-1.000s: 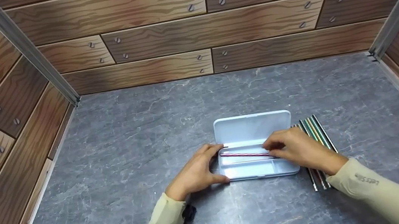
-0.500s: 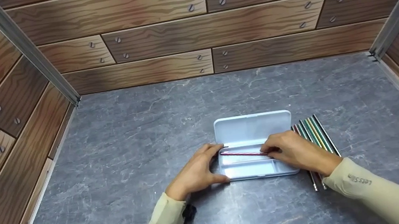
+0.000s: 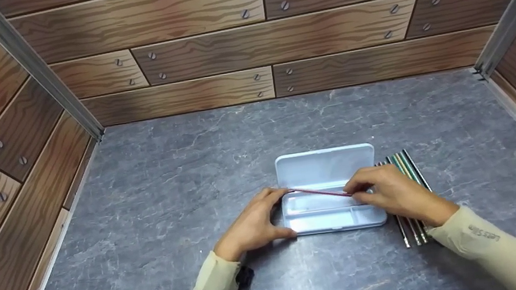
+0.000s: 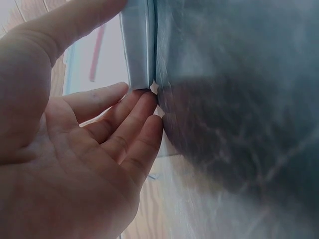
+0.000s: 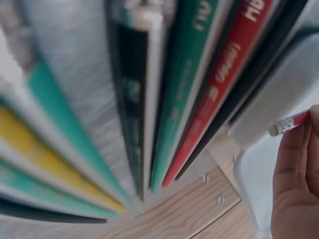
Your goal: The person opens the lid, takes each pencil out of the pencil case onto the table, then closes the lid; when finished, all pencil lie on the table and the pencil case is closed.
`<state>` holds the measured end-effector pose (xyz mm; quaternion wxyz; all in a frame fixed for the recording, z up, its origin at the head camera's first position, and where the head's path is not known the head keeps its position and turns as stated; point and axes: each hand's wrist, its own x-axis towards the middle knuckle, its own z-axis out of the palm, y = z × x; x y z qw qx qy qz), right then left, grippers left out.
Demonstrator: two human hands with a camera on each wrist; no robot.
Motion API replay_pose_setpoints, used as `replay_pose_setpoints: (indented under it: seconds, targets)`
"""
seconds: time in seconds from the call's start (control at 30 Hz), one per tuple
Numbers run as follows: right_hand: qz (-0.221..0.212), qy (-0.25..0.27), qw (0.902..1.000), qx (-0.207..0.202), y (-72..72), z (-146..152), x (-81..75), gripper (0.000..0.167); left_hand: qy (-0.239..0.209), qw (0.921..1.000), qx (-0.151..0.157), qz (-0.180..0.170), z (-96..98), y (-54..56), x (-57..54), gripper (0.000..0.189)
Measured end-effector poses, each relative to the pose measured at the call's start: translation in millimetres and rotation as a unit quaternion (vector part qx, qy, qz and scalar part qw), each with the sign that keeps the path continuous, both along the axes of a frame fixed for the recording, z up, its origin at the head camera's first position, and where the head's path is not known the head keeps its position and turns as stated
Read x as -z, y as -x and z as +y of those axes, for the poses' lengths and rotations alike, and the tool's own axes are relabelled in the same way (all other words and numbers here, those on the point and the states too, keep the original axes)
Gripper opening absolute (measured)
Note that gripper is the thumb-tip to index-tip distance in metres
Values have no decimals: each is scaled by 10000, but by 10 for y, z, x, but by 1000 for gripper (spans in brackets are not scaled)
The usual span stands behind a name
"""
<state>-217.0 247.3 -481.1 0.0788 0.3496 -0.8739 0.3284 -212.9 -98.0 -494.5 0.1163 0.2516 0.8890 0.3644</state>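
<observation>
A pale blue pencil case point(image 3: 324, 166) lies with its lid raised, divided inside into compartments. My left hand point(image 3: 253, 222) holds its left end, thumb at the front corner and fingers at the back. In the left wrist view, fingertips touch the case wall point(image 4: 137, 50). Over the case, my right hand point(image 3: 394, 194) pinches a red pencil point(image 3: 320, 192) near its right end. The pencil slants across the rear compartment, its far end close to the left fingertips. The right wrist view shows its eraser end point(image 5: 285, 126) sticking out from the fingers.
Several pencils point(image 3: 410, 170) in green, yellow, red and black lie side by side right of the case, partly under the right forearm. Wood-patterned walls point(image 3: 212, 89) enclose the grey marbled tabletop point(image 3: 181, 164) at the back and sides.
The red pencil's left end has moved back from the rear compartment to the hinge side. My right hand has shifted slightly right with it. The left hand keeps its place.
</observation>
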Motion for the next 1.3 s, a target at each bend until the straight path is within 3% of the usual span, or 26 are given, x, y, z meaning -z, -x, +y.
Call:
replay_pose_setpoints:
  seconds: [0.17, 0.37, 0.8, 1.03, 1.3]
  targets:
    - [-222, 462, 9976, 473, -85, 169, -69, 25, 4, 10000, 15, -11, -13, 7, 9, 98]
    - [-473, 517, 9905, 1184, -165, 372, -130, 26, -56, 10000, 19, 1, -26, 10, 21, 98]
    - [-678, 877, 9689, 2214, -354, 1023, -29, 22, -16, 10000, 28, -2, -3, 10, 10, 97]
    - [-1135, 625, 9527, 2748, -487, 1422, 34, 22, -5, 10000, 61, 29, -10, 1, 25, 97]
    - [-1099, 116, 9298, 3512, -546, 1489, 44, 21, -46, 10000, 25, 4, 2, -4, 22, 97]
